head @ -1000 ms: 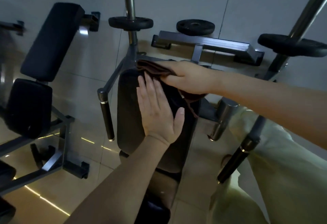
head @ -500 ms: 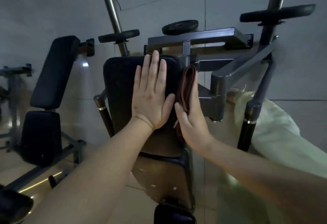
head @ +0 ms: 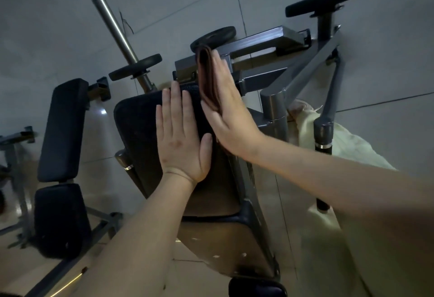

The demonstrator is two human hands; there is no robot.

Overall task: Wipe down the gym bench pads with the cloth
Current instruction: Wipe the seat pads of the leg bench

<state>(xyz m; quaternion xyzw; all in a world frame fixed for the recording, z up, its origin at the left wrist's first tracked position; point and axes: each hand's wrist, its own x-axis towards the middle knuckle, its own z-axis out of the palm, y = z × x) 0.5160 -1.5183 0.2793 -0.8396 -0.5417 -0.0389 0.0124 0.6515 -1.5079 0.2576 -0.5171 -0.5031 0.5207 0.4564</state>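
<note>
Head-worn view, steeply downward, close over hands [head: 204, 118]

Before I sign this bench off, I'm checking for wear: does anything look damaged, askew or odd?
Nothing looks broken or askew. One oddity: the tan panel below the black back pad shows pale specks, wear or holes, I cannot tell. The right hand presses the brown cloth to the pad's side.

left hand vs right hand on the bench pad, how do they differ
The left hand lies palm down on the top face of the bench pad; the right hand stands on edge against the pad's right side. The left hand touches the pad bare; the right hand presses the brown cloth against it. The right hand reaches farther up the pad than the left hand. Both have straight fingers.
</note>
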